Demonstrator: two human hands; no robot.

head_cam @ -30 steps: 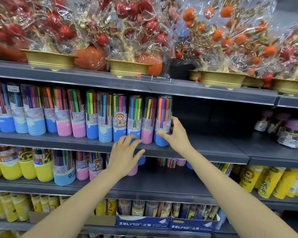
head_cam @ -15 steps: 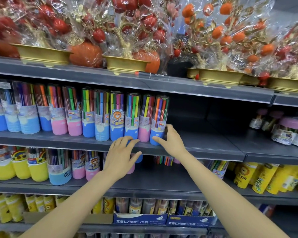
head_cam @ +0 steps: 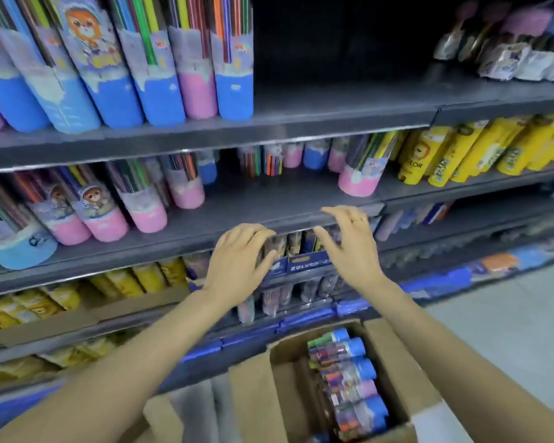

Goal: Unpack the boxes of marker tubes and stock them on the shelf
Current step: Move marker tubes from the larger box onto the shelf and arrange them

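Two hands empty: my left hand (head_cam: 237, 263) and right hand (head_cam: 349, 247) hover, fingers loosely spread. Below them, the cardboard box (head_cam: 387, 356) holds marker tubes (head_cam: 349, 378) lying sideways, nearer the right.

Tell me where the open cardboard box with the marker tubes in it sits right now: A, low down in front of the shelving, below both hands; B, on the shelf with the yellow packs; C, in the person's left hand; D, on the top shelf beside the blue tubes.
A: the cardboard box lies open below the left hand and right hand, marker tubes stacked inside.
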